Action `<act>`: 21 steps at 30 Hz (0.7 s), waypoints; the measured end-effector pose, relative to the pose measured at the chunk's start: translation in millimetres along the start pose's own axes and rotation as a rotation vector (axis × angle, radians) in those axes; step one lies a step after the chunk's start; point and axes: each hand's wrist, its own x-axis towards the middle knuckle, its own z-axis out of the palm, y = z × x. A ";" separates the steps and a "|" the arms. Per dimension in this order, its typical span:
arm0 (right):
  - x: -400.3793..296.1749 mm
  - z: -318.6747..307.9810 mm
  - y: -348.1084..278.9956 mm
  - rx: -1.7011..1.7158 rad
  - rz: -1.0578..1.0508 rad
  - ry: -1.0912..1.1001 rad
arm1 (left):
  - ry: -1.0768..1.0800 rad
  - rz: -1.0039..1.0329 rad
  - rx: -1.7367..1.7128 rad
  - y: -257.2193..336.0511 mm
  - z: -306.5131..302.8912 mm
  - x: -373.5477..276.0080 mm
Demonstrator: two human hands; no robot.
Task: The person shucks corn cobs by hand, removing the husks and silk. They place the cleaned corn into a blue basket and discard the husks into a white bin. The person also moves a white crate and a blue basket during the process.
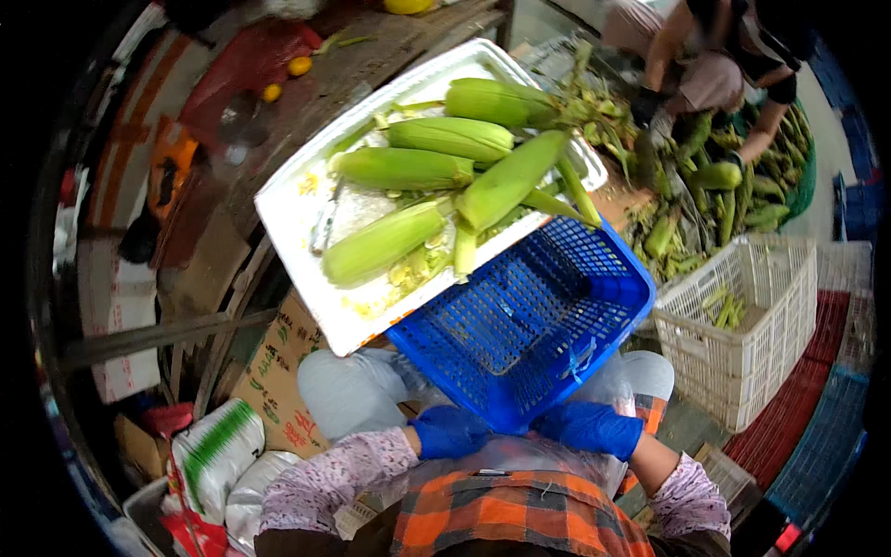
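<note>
My left hand (451, 432) and my right hand (592, 428), both in blue gloves, are low before my body at the near end of a blue plastic basket (511, 411). Their fingers are hidden by the basket and blurred clear plastic film (515, 452), so their grip does not show. Bare perforated floor shows inside the basket, which rests by my knees. Beyond it, a white foam tray (292, 209) holds several green ears of corn in husk (515, 181), with yellow-green scraps. A narrow grey tool (327, 223) lies among them, partly covered.
A white plastic crate (738, 348) with a few green pieces stands to the right. Beyond it, a co-worker's gloved hand (734, 160) is at an ear of corn above a green mesh sack (800, 188). Packed bags (216, 445) and a cardboard box (278, 376) are at left.
</note>
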 end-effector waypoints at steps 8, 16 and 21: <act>10.5 -20.4 -54.2 0.403 0.076 0.518 | 1.220 -0.433 0.967 -36.0 -178.2 -24.5; -13.5 1.6 -78.2 0.486 -0.083 0.645 | 1.258 -0.466 0.778 -29.1 -164.0 -34.5; 8.0 -9.1 -143.8 1.038 -0.362 0.875 | 1.488 -0.213 0.729 82.2 -79.8 -38.9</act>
